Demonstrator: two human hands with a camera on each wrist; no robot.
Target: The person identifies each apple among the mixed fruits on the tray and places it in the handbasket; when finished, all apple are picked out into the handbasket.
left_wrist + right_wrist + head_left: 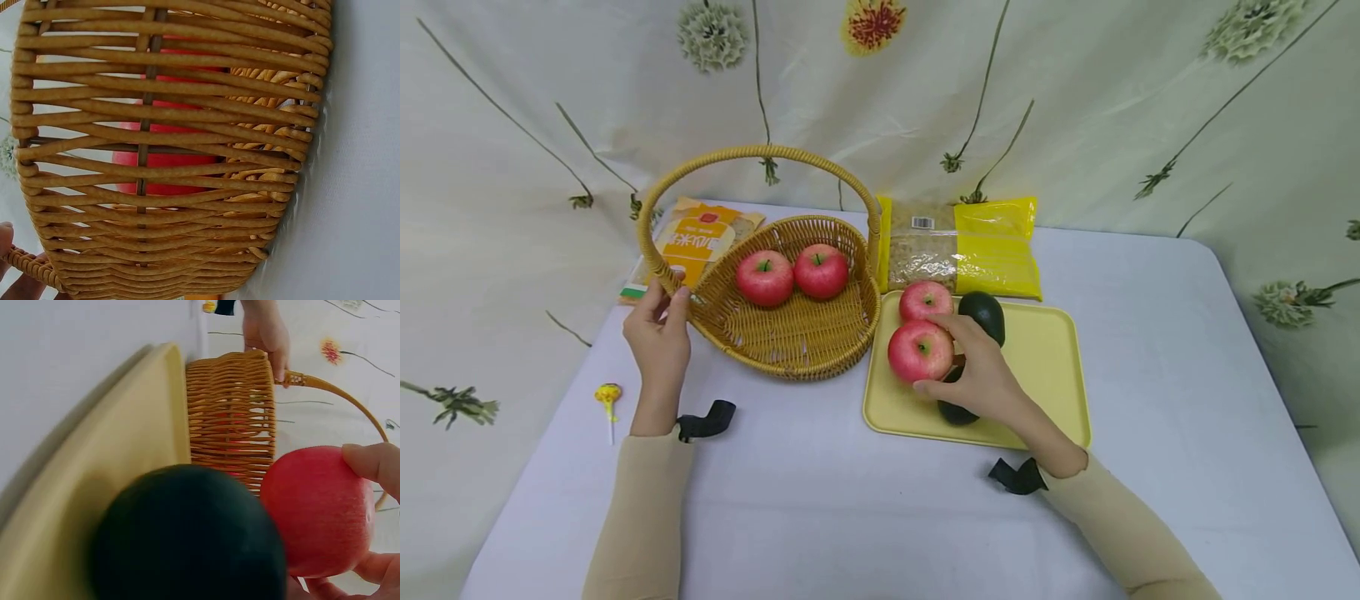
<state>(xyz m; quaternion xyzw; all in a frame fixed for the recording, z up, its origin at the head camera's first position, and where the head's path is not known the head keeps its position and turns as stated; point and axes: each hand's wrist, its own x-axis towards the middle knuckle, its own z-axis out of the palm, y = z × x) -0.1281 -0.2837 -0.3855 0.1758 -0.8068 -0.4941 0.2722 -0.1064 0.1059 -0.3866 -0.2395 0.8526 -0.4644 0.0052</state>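
My left hand grips the base of the handle on a wicker basket. Two red apples, one on the left and one on the right, lie in it. With thumb and fingers, my right hand holds a red apple over the yellow tray. Behind it sits another apple on the tray. A dark avocado lies beside that one, and a second avocado is partly hidden under my right hand. In the right wrist view, the held apple appears beside a large dark avocado.
An orange packet lies behind the basket at the left. A yellow bag of grain-like food lies behind the tray. On the left of the white table is a yellow lollipop. A flowered cloth hangs behind.
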